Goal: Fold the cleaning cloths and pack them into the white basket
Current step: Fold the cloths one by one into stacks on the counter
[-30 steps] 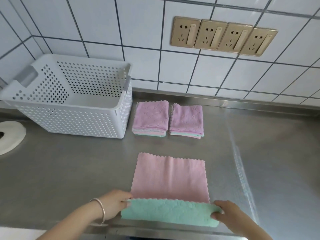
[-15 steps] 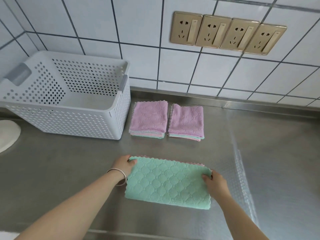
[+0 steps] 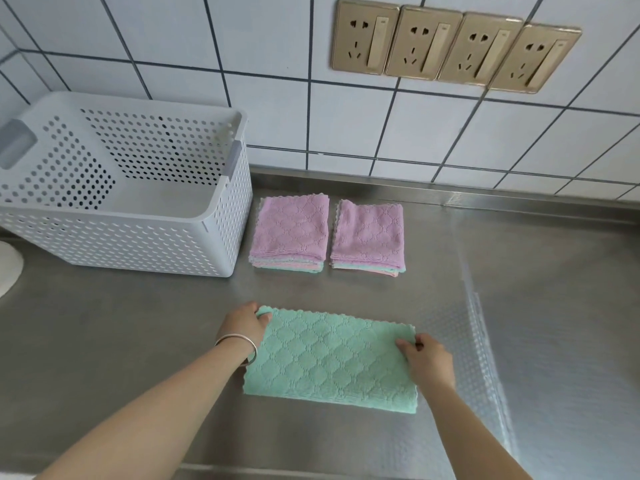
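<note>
Since half a second ago, barely anything is moving: left hand (image 3: 244, 323) and right hand (image 3: 427, 360) are still pinching the folded green cloth (image 3: 332, 358) corners, lying flat on the tabletop (image 3: 104, 341) near the white basket (image 3: 138, 244).

Both forearms are extended toward 12 o'clock; the left hand (image 3: 245, 323) is pinched closed at 11 o'clock, the right hand (image 3: 428, 361) at 1 o'clock.

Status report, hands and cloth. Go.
Left hand and right hand pinching far corners of green cloth, folded in half, flat on counter. White basket empty. Two folded stacks waiting. Nothing in the way.
</note>
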